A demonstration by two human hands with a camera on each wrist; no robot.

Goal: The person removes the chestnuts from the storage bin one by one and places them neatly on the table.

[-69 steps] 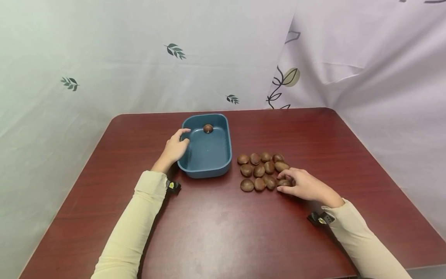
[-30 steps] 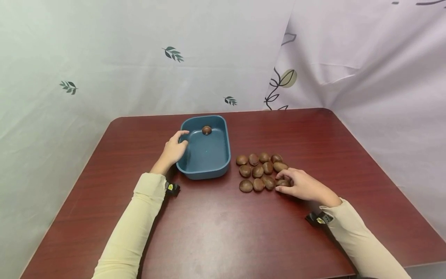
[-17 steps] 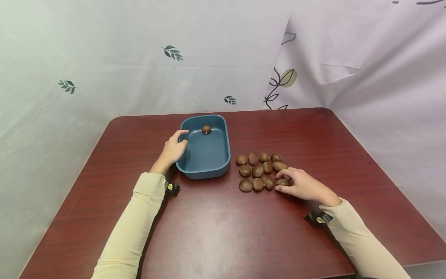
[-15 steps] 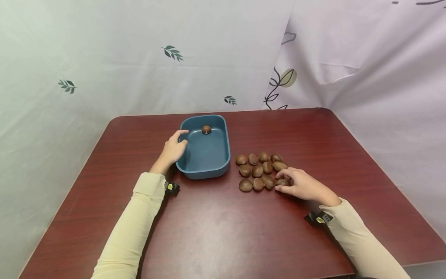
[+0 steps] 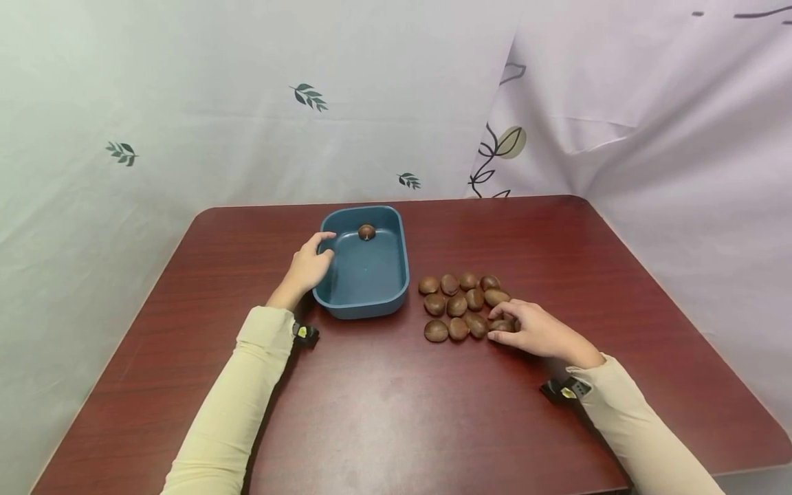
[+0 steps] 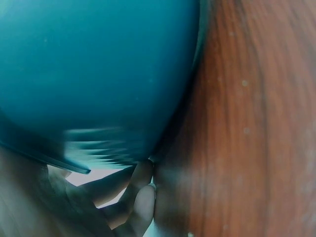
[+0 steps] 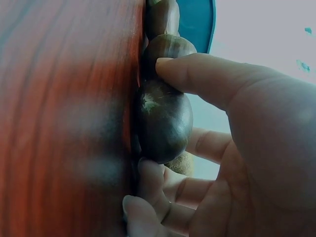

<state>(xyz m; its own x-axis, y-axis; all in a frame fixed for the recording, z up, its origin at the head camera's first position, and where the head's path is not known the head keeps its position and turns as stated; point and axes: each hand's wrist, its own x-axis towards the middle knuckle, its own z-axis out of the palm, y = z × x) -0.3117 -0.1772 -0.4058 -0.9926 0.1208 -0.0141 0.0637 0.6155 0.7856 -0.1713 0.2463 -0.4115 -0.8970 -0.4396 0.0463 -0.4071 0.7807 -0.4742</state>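
My left hand [image 5: 309, 267] holds the left side of a blue rectangular tub [image 5: 371, 311], with thumb and index finger over its rim. In the left wrist view, other fingers [image 6: 143, 202] reach down along the outside wall to the table. One chestnut [image 5: 366, 232] lies inside the tub at its far end. On the right, my right hand [image 5: 538, 331] pinches the chestnut at the near right corner of a group. The right wrist view has this dark chestnut [image 7: 165, 121] between thumb and fingers, still down at the table; part of it is hidden in the head view.
Several brown chestnuts [image 5: 456, 306] lie in three rough rows between the tub and the right hand. All stands on a dark red wooden table [image 5: 396, 412] with rounded far corners. A pale cloth [image 5: 247, 137] with leaf prints hangs behind it.
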